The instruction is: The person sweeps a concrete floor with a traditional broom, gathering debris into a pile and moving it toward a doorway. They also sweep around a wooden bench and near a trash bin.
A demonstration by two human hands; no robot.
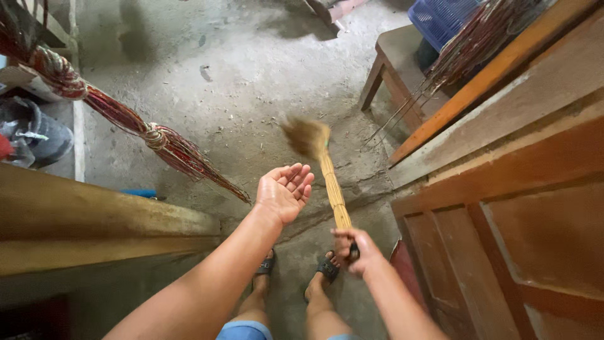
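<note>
My right hand [352, 250] grips the lower end of a short straw broom [332, 189] with a yellow bound handle. Its brush head [306, 136] is blurred over the dusty concrete floor [239, 75] ahead of me. My left hand [286, 189] is raised palm up with the fingers spread, holding nothing, just left of the broom handle. My two feet in dark sandals [327, 267] stand on the floor below the hands.
A wooden door and frame [516, 226] fill the right side. A wooden beam [94, 220] runs along the left. A bound red stick bundle [157, 138] slants across the left. A wooden bench [396, 69] with a blue basket [440, 19] stands at the upper right.
</note>
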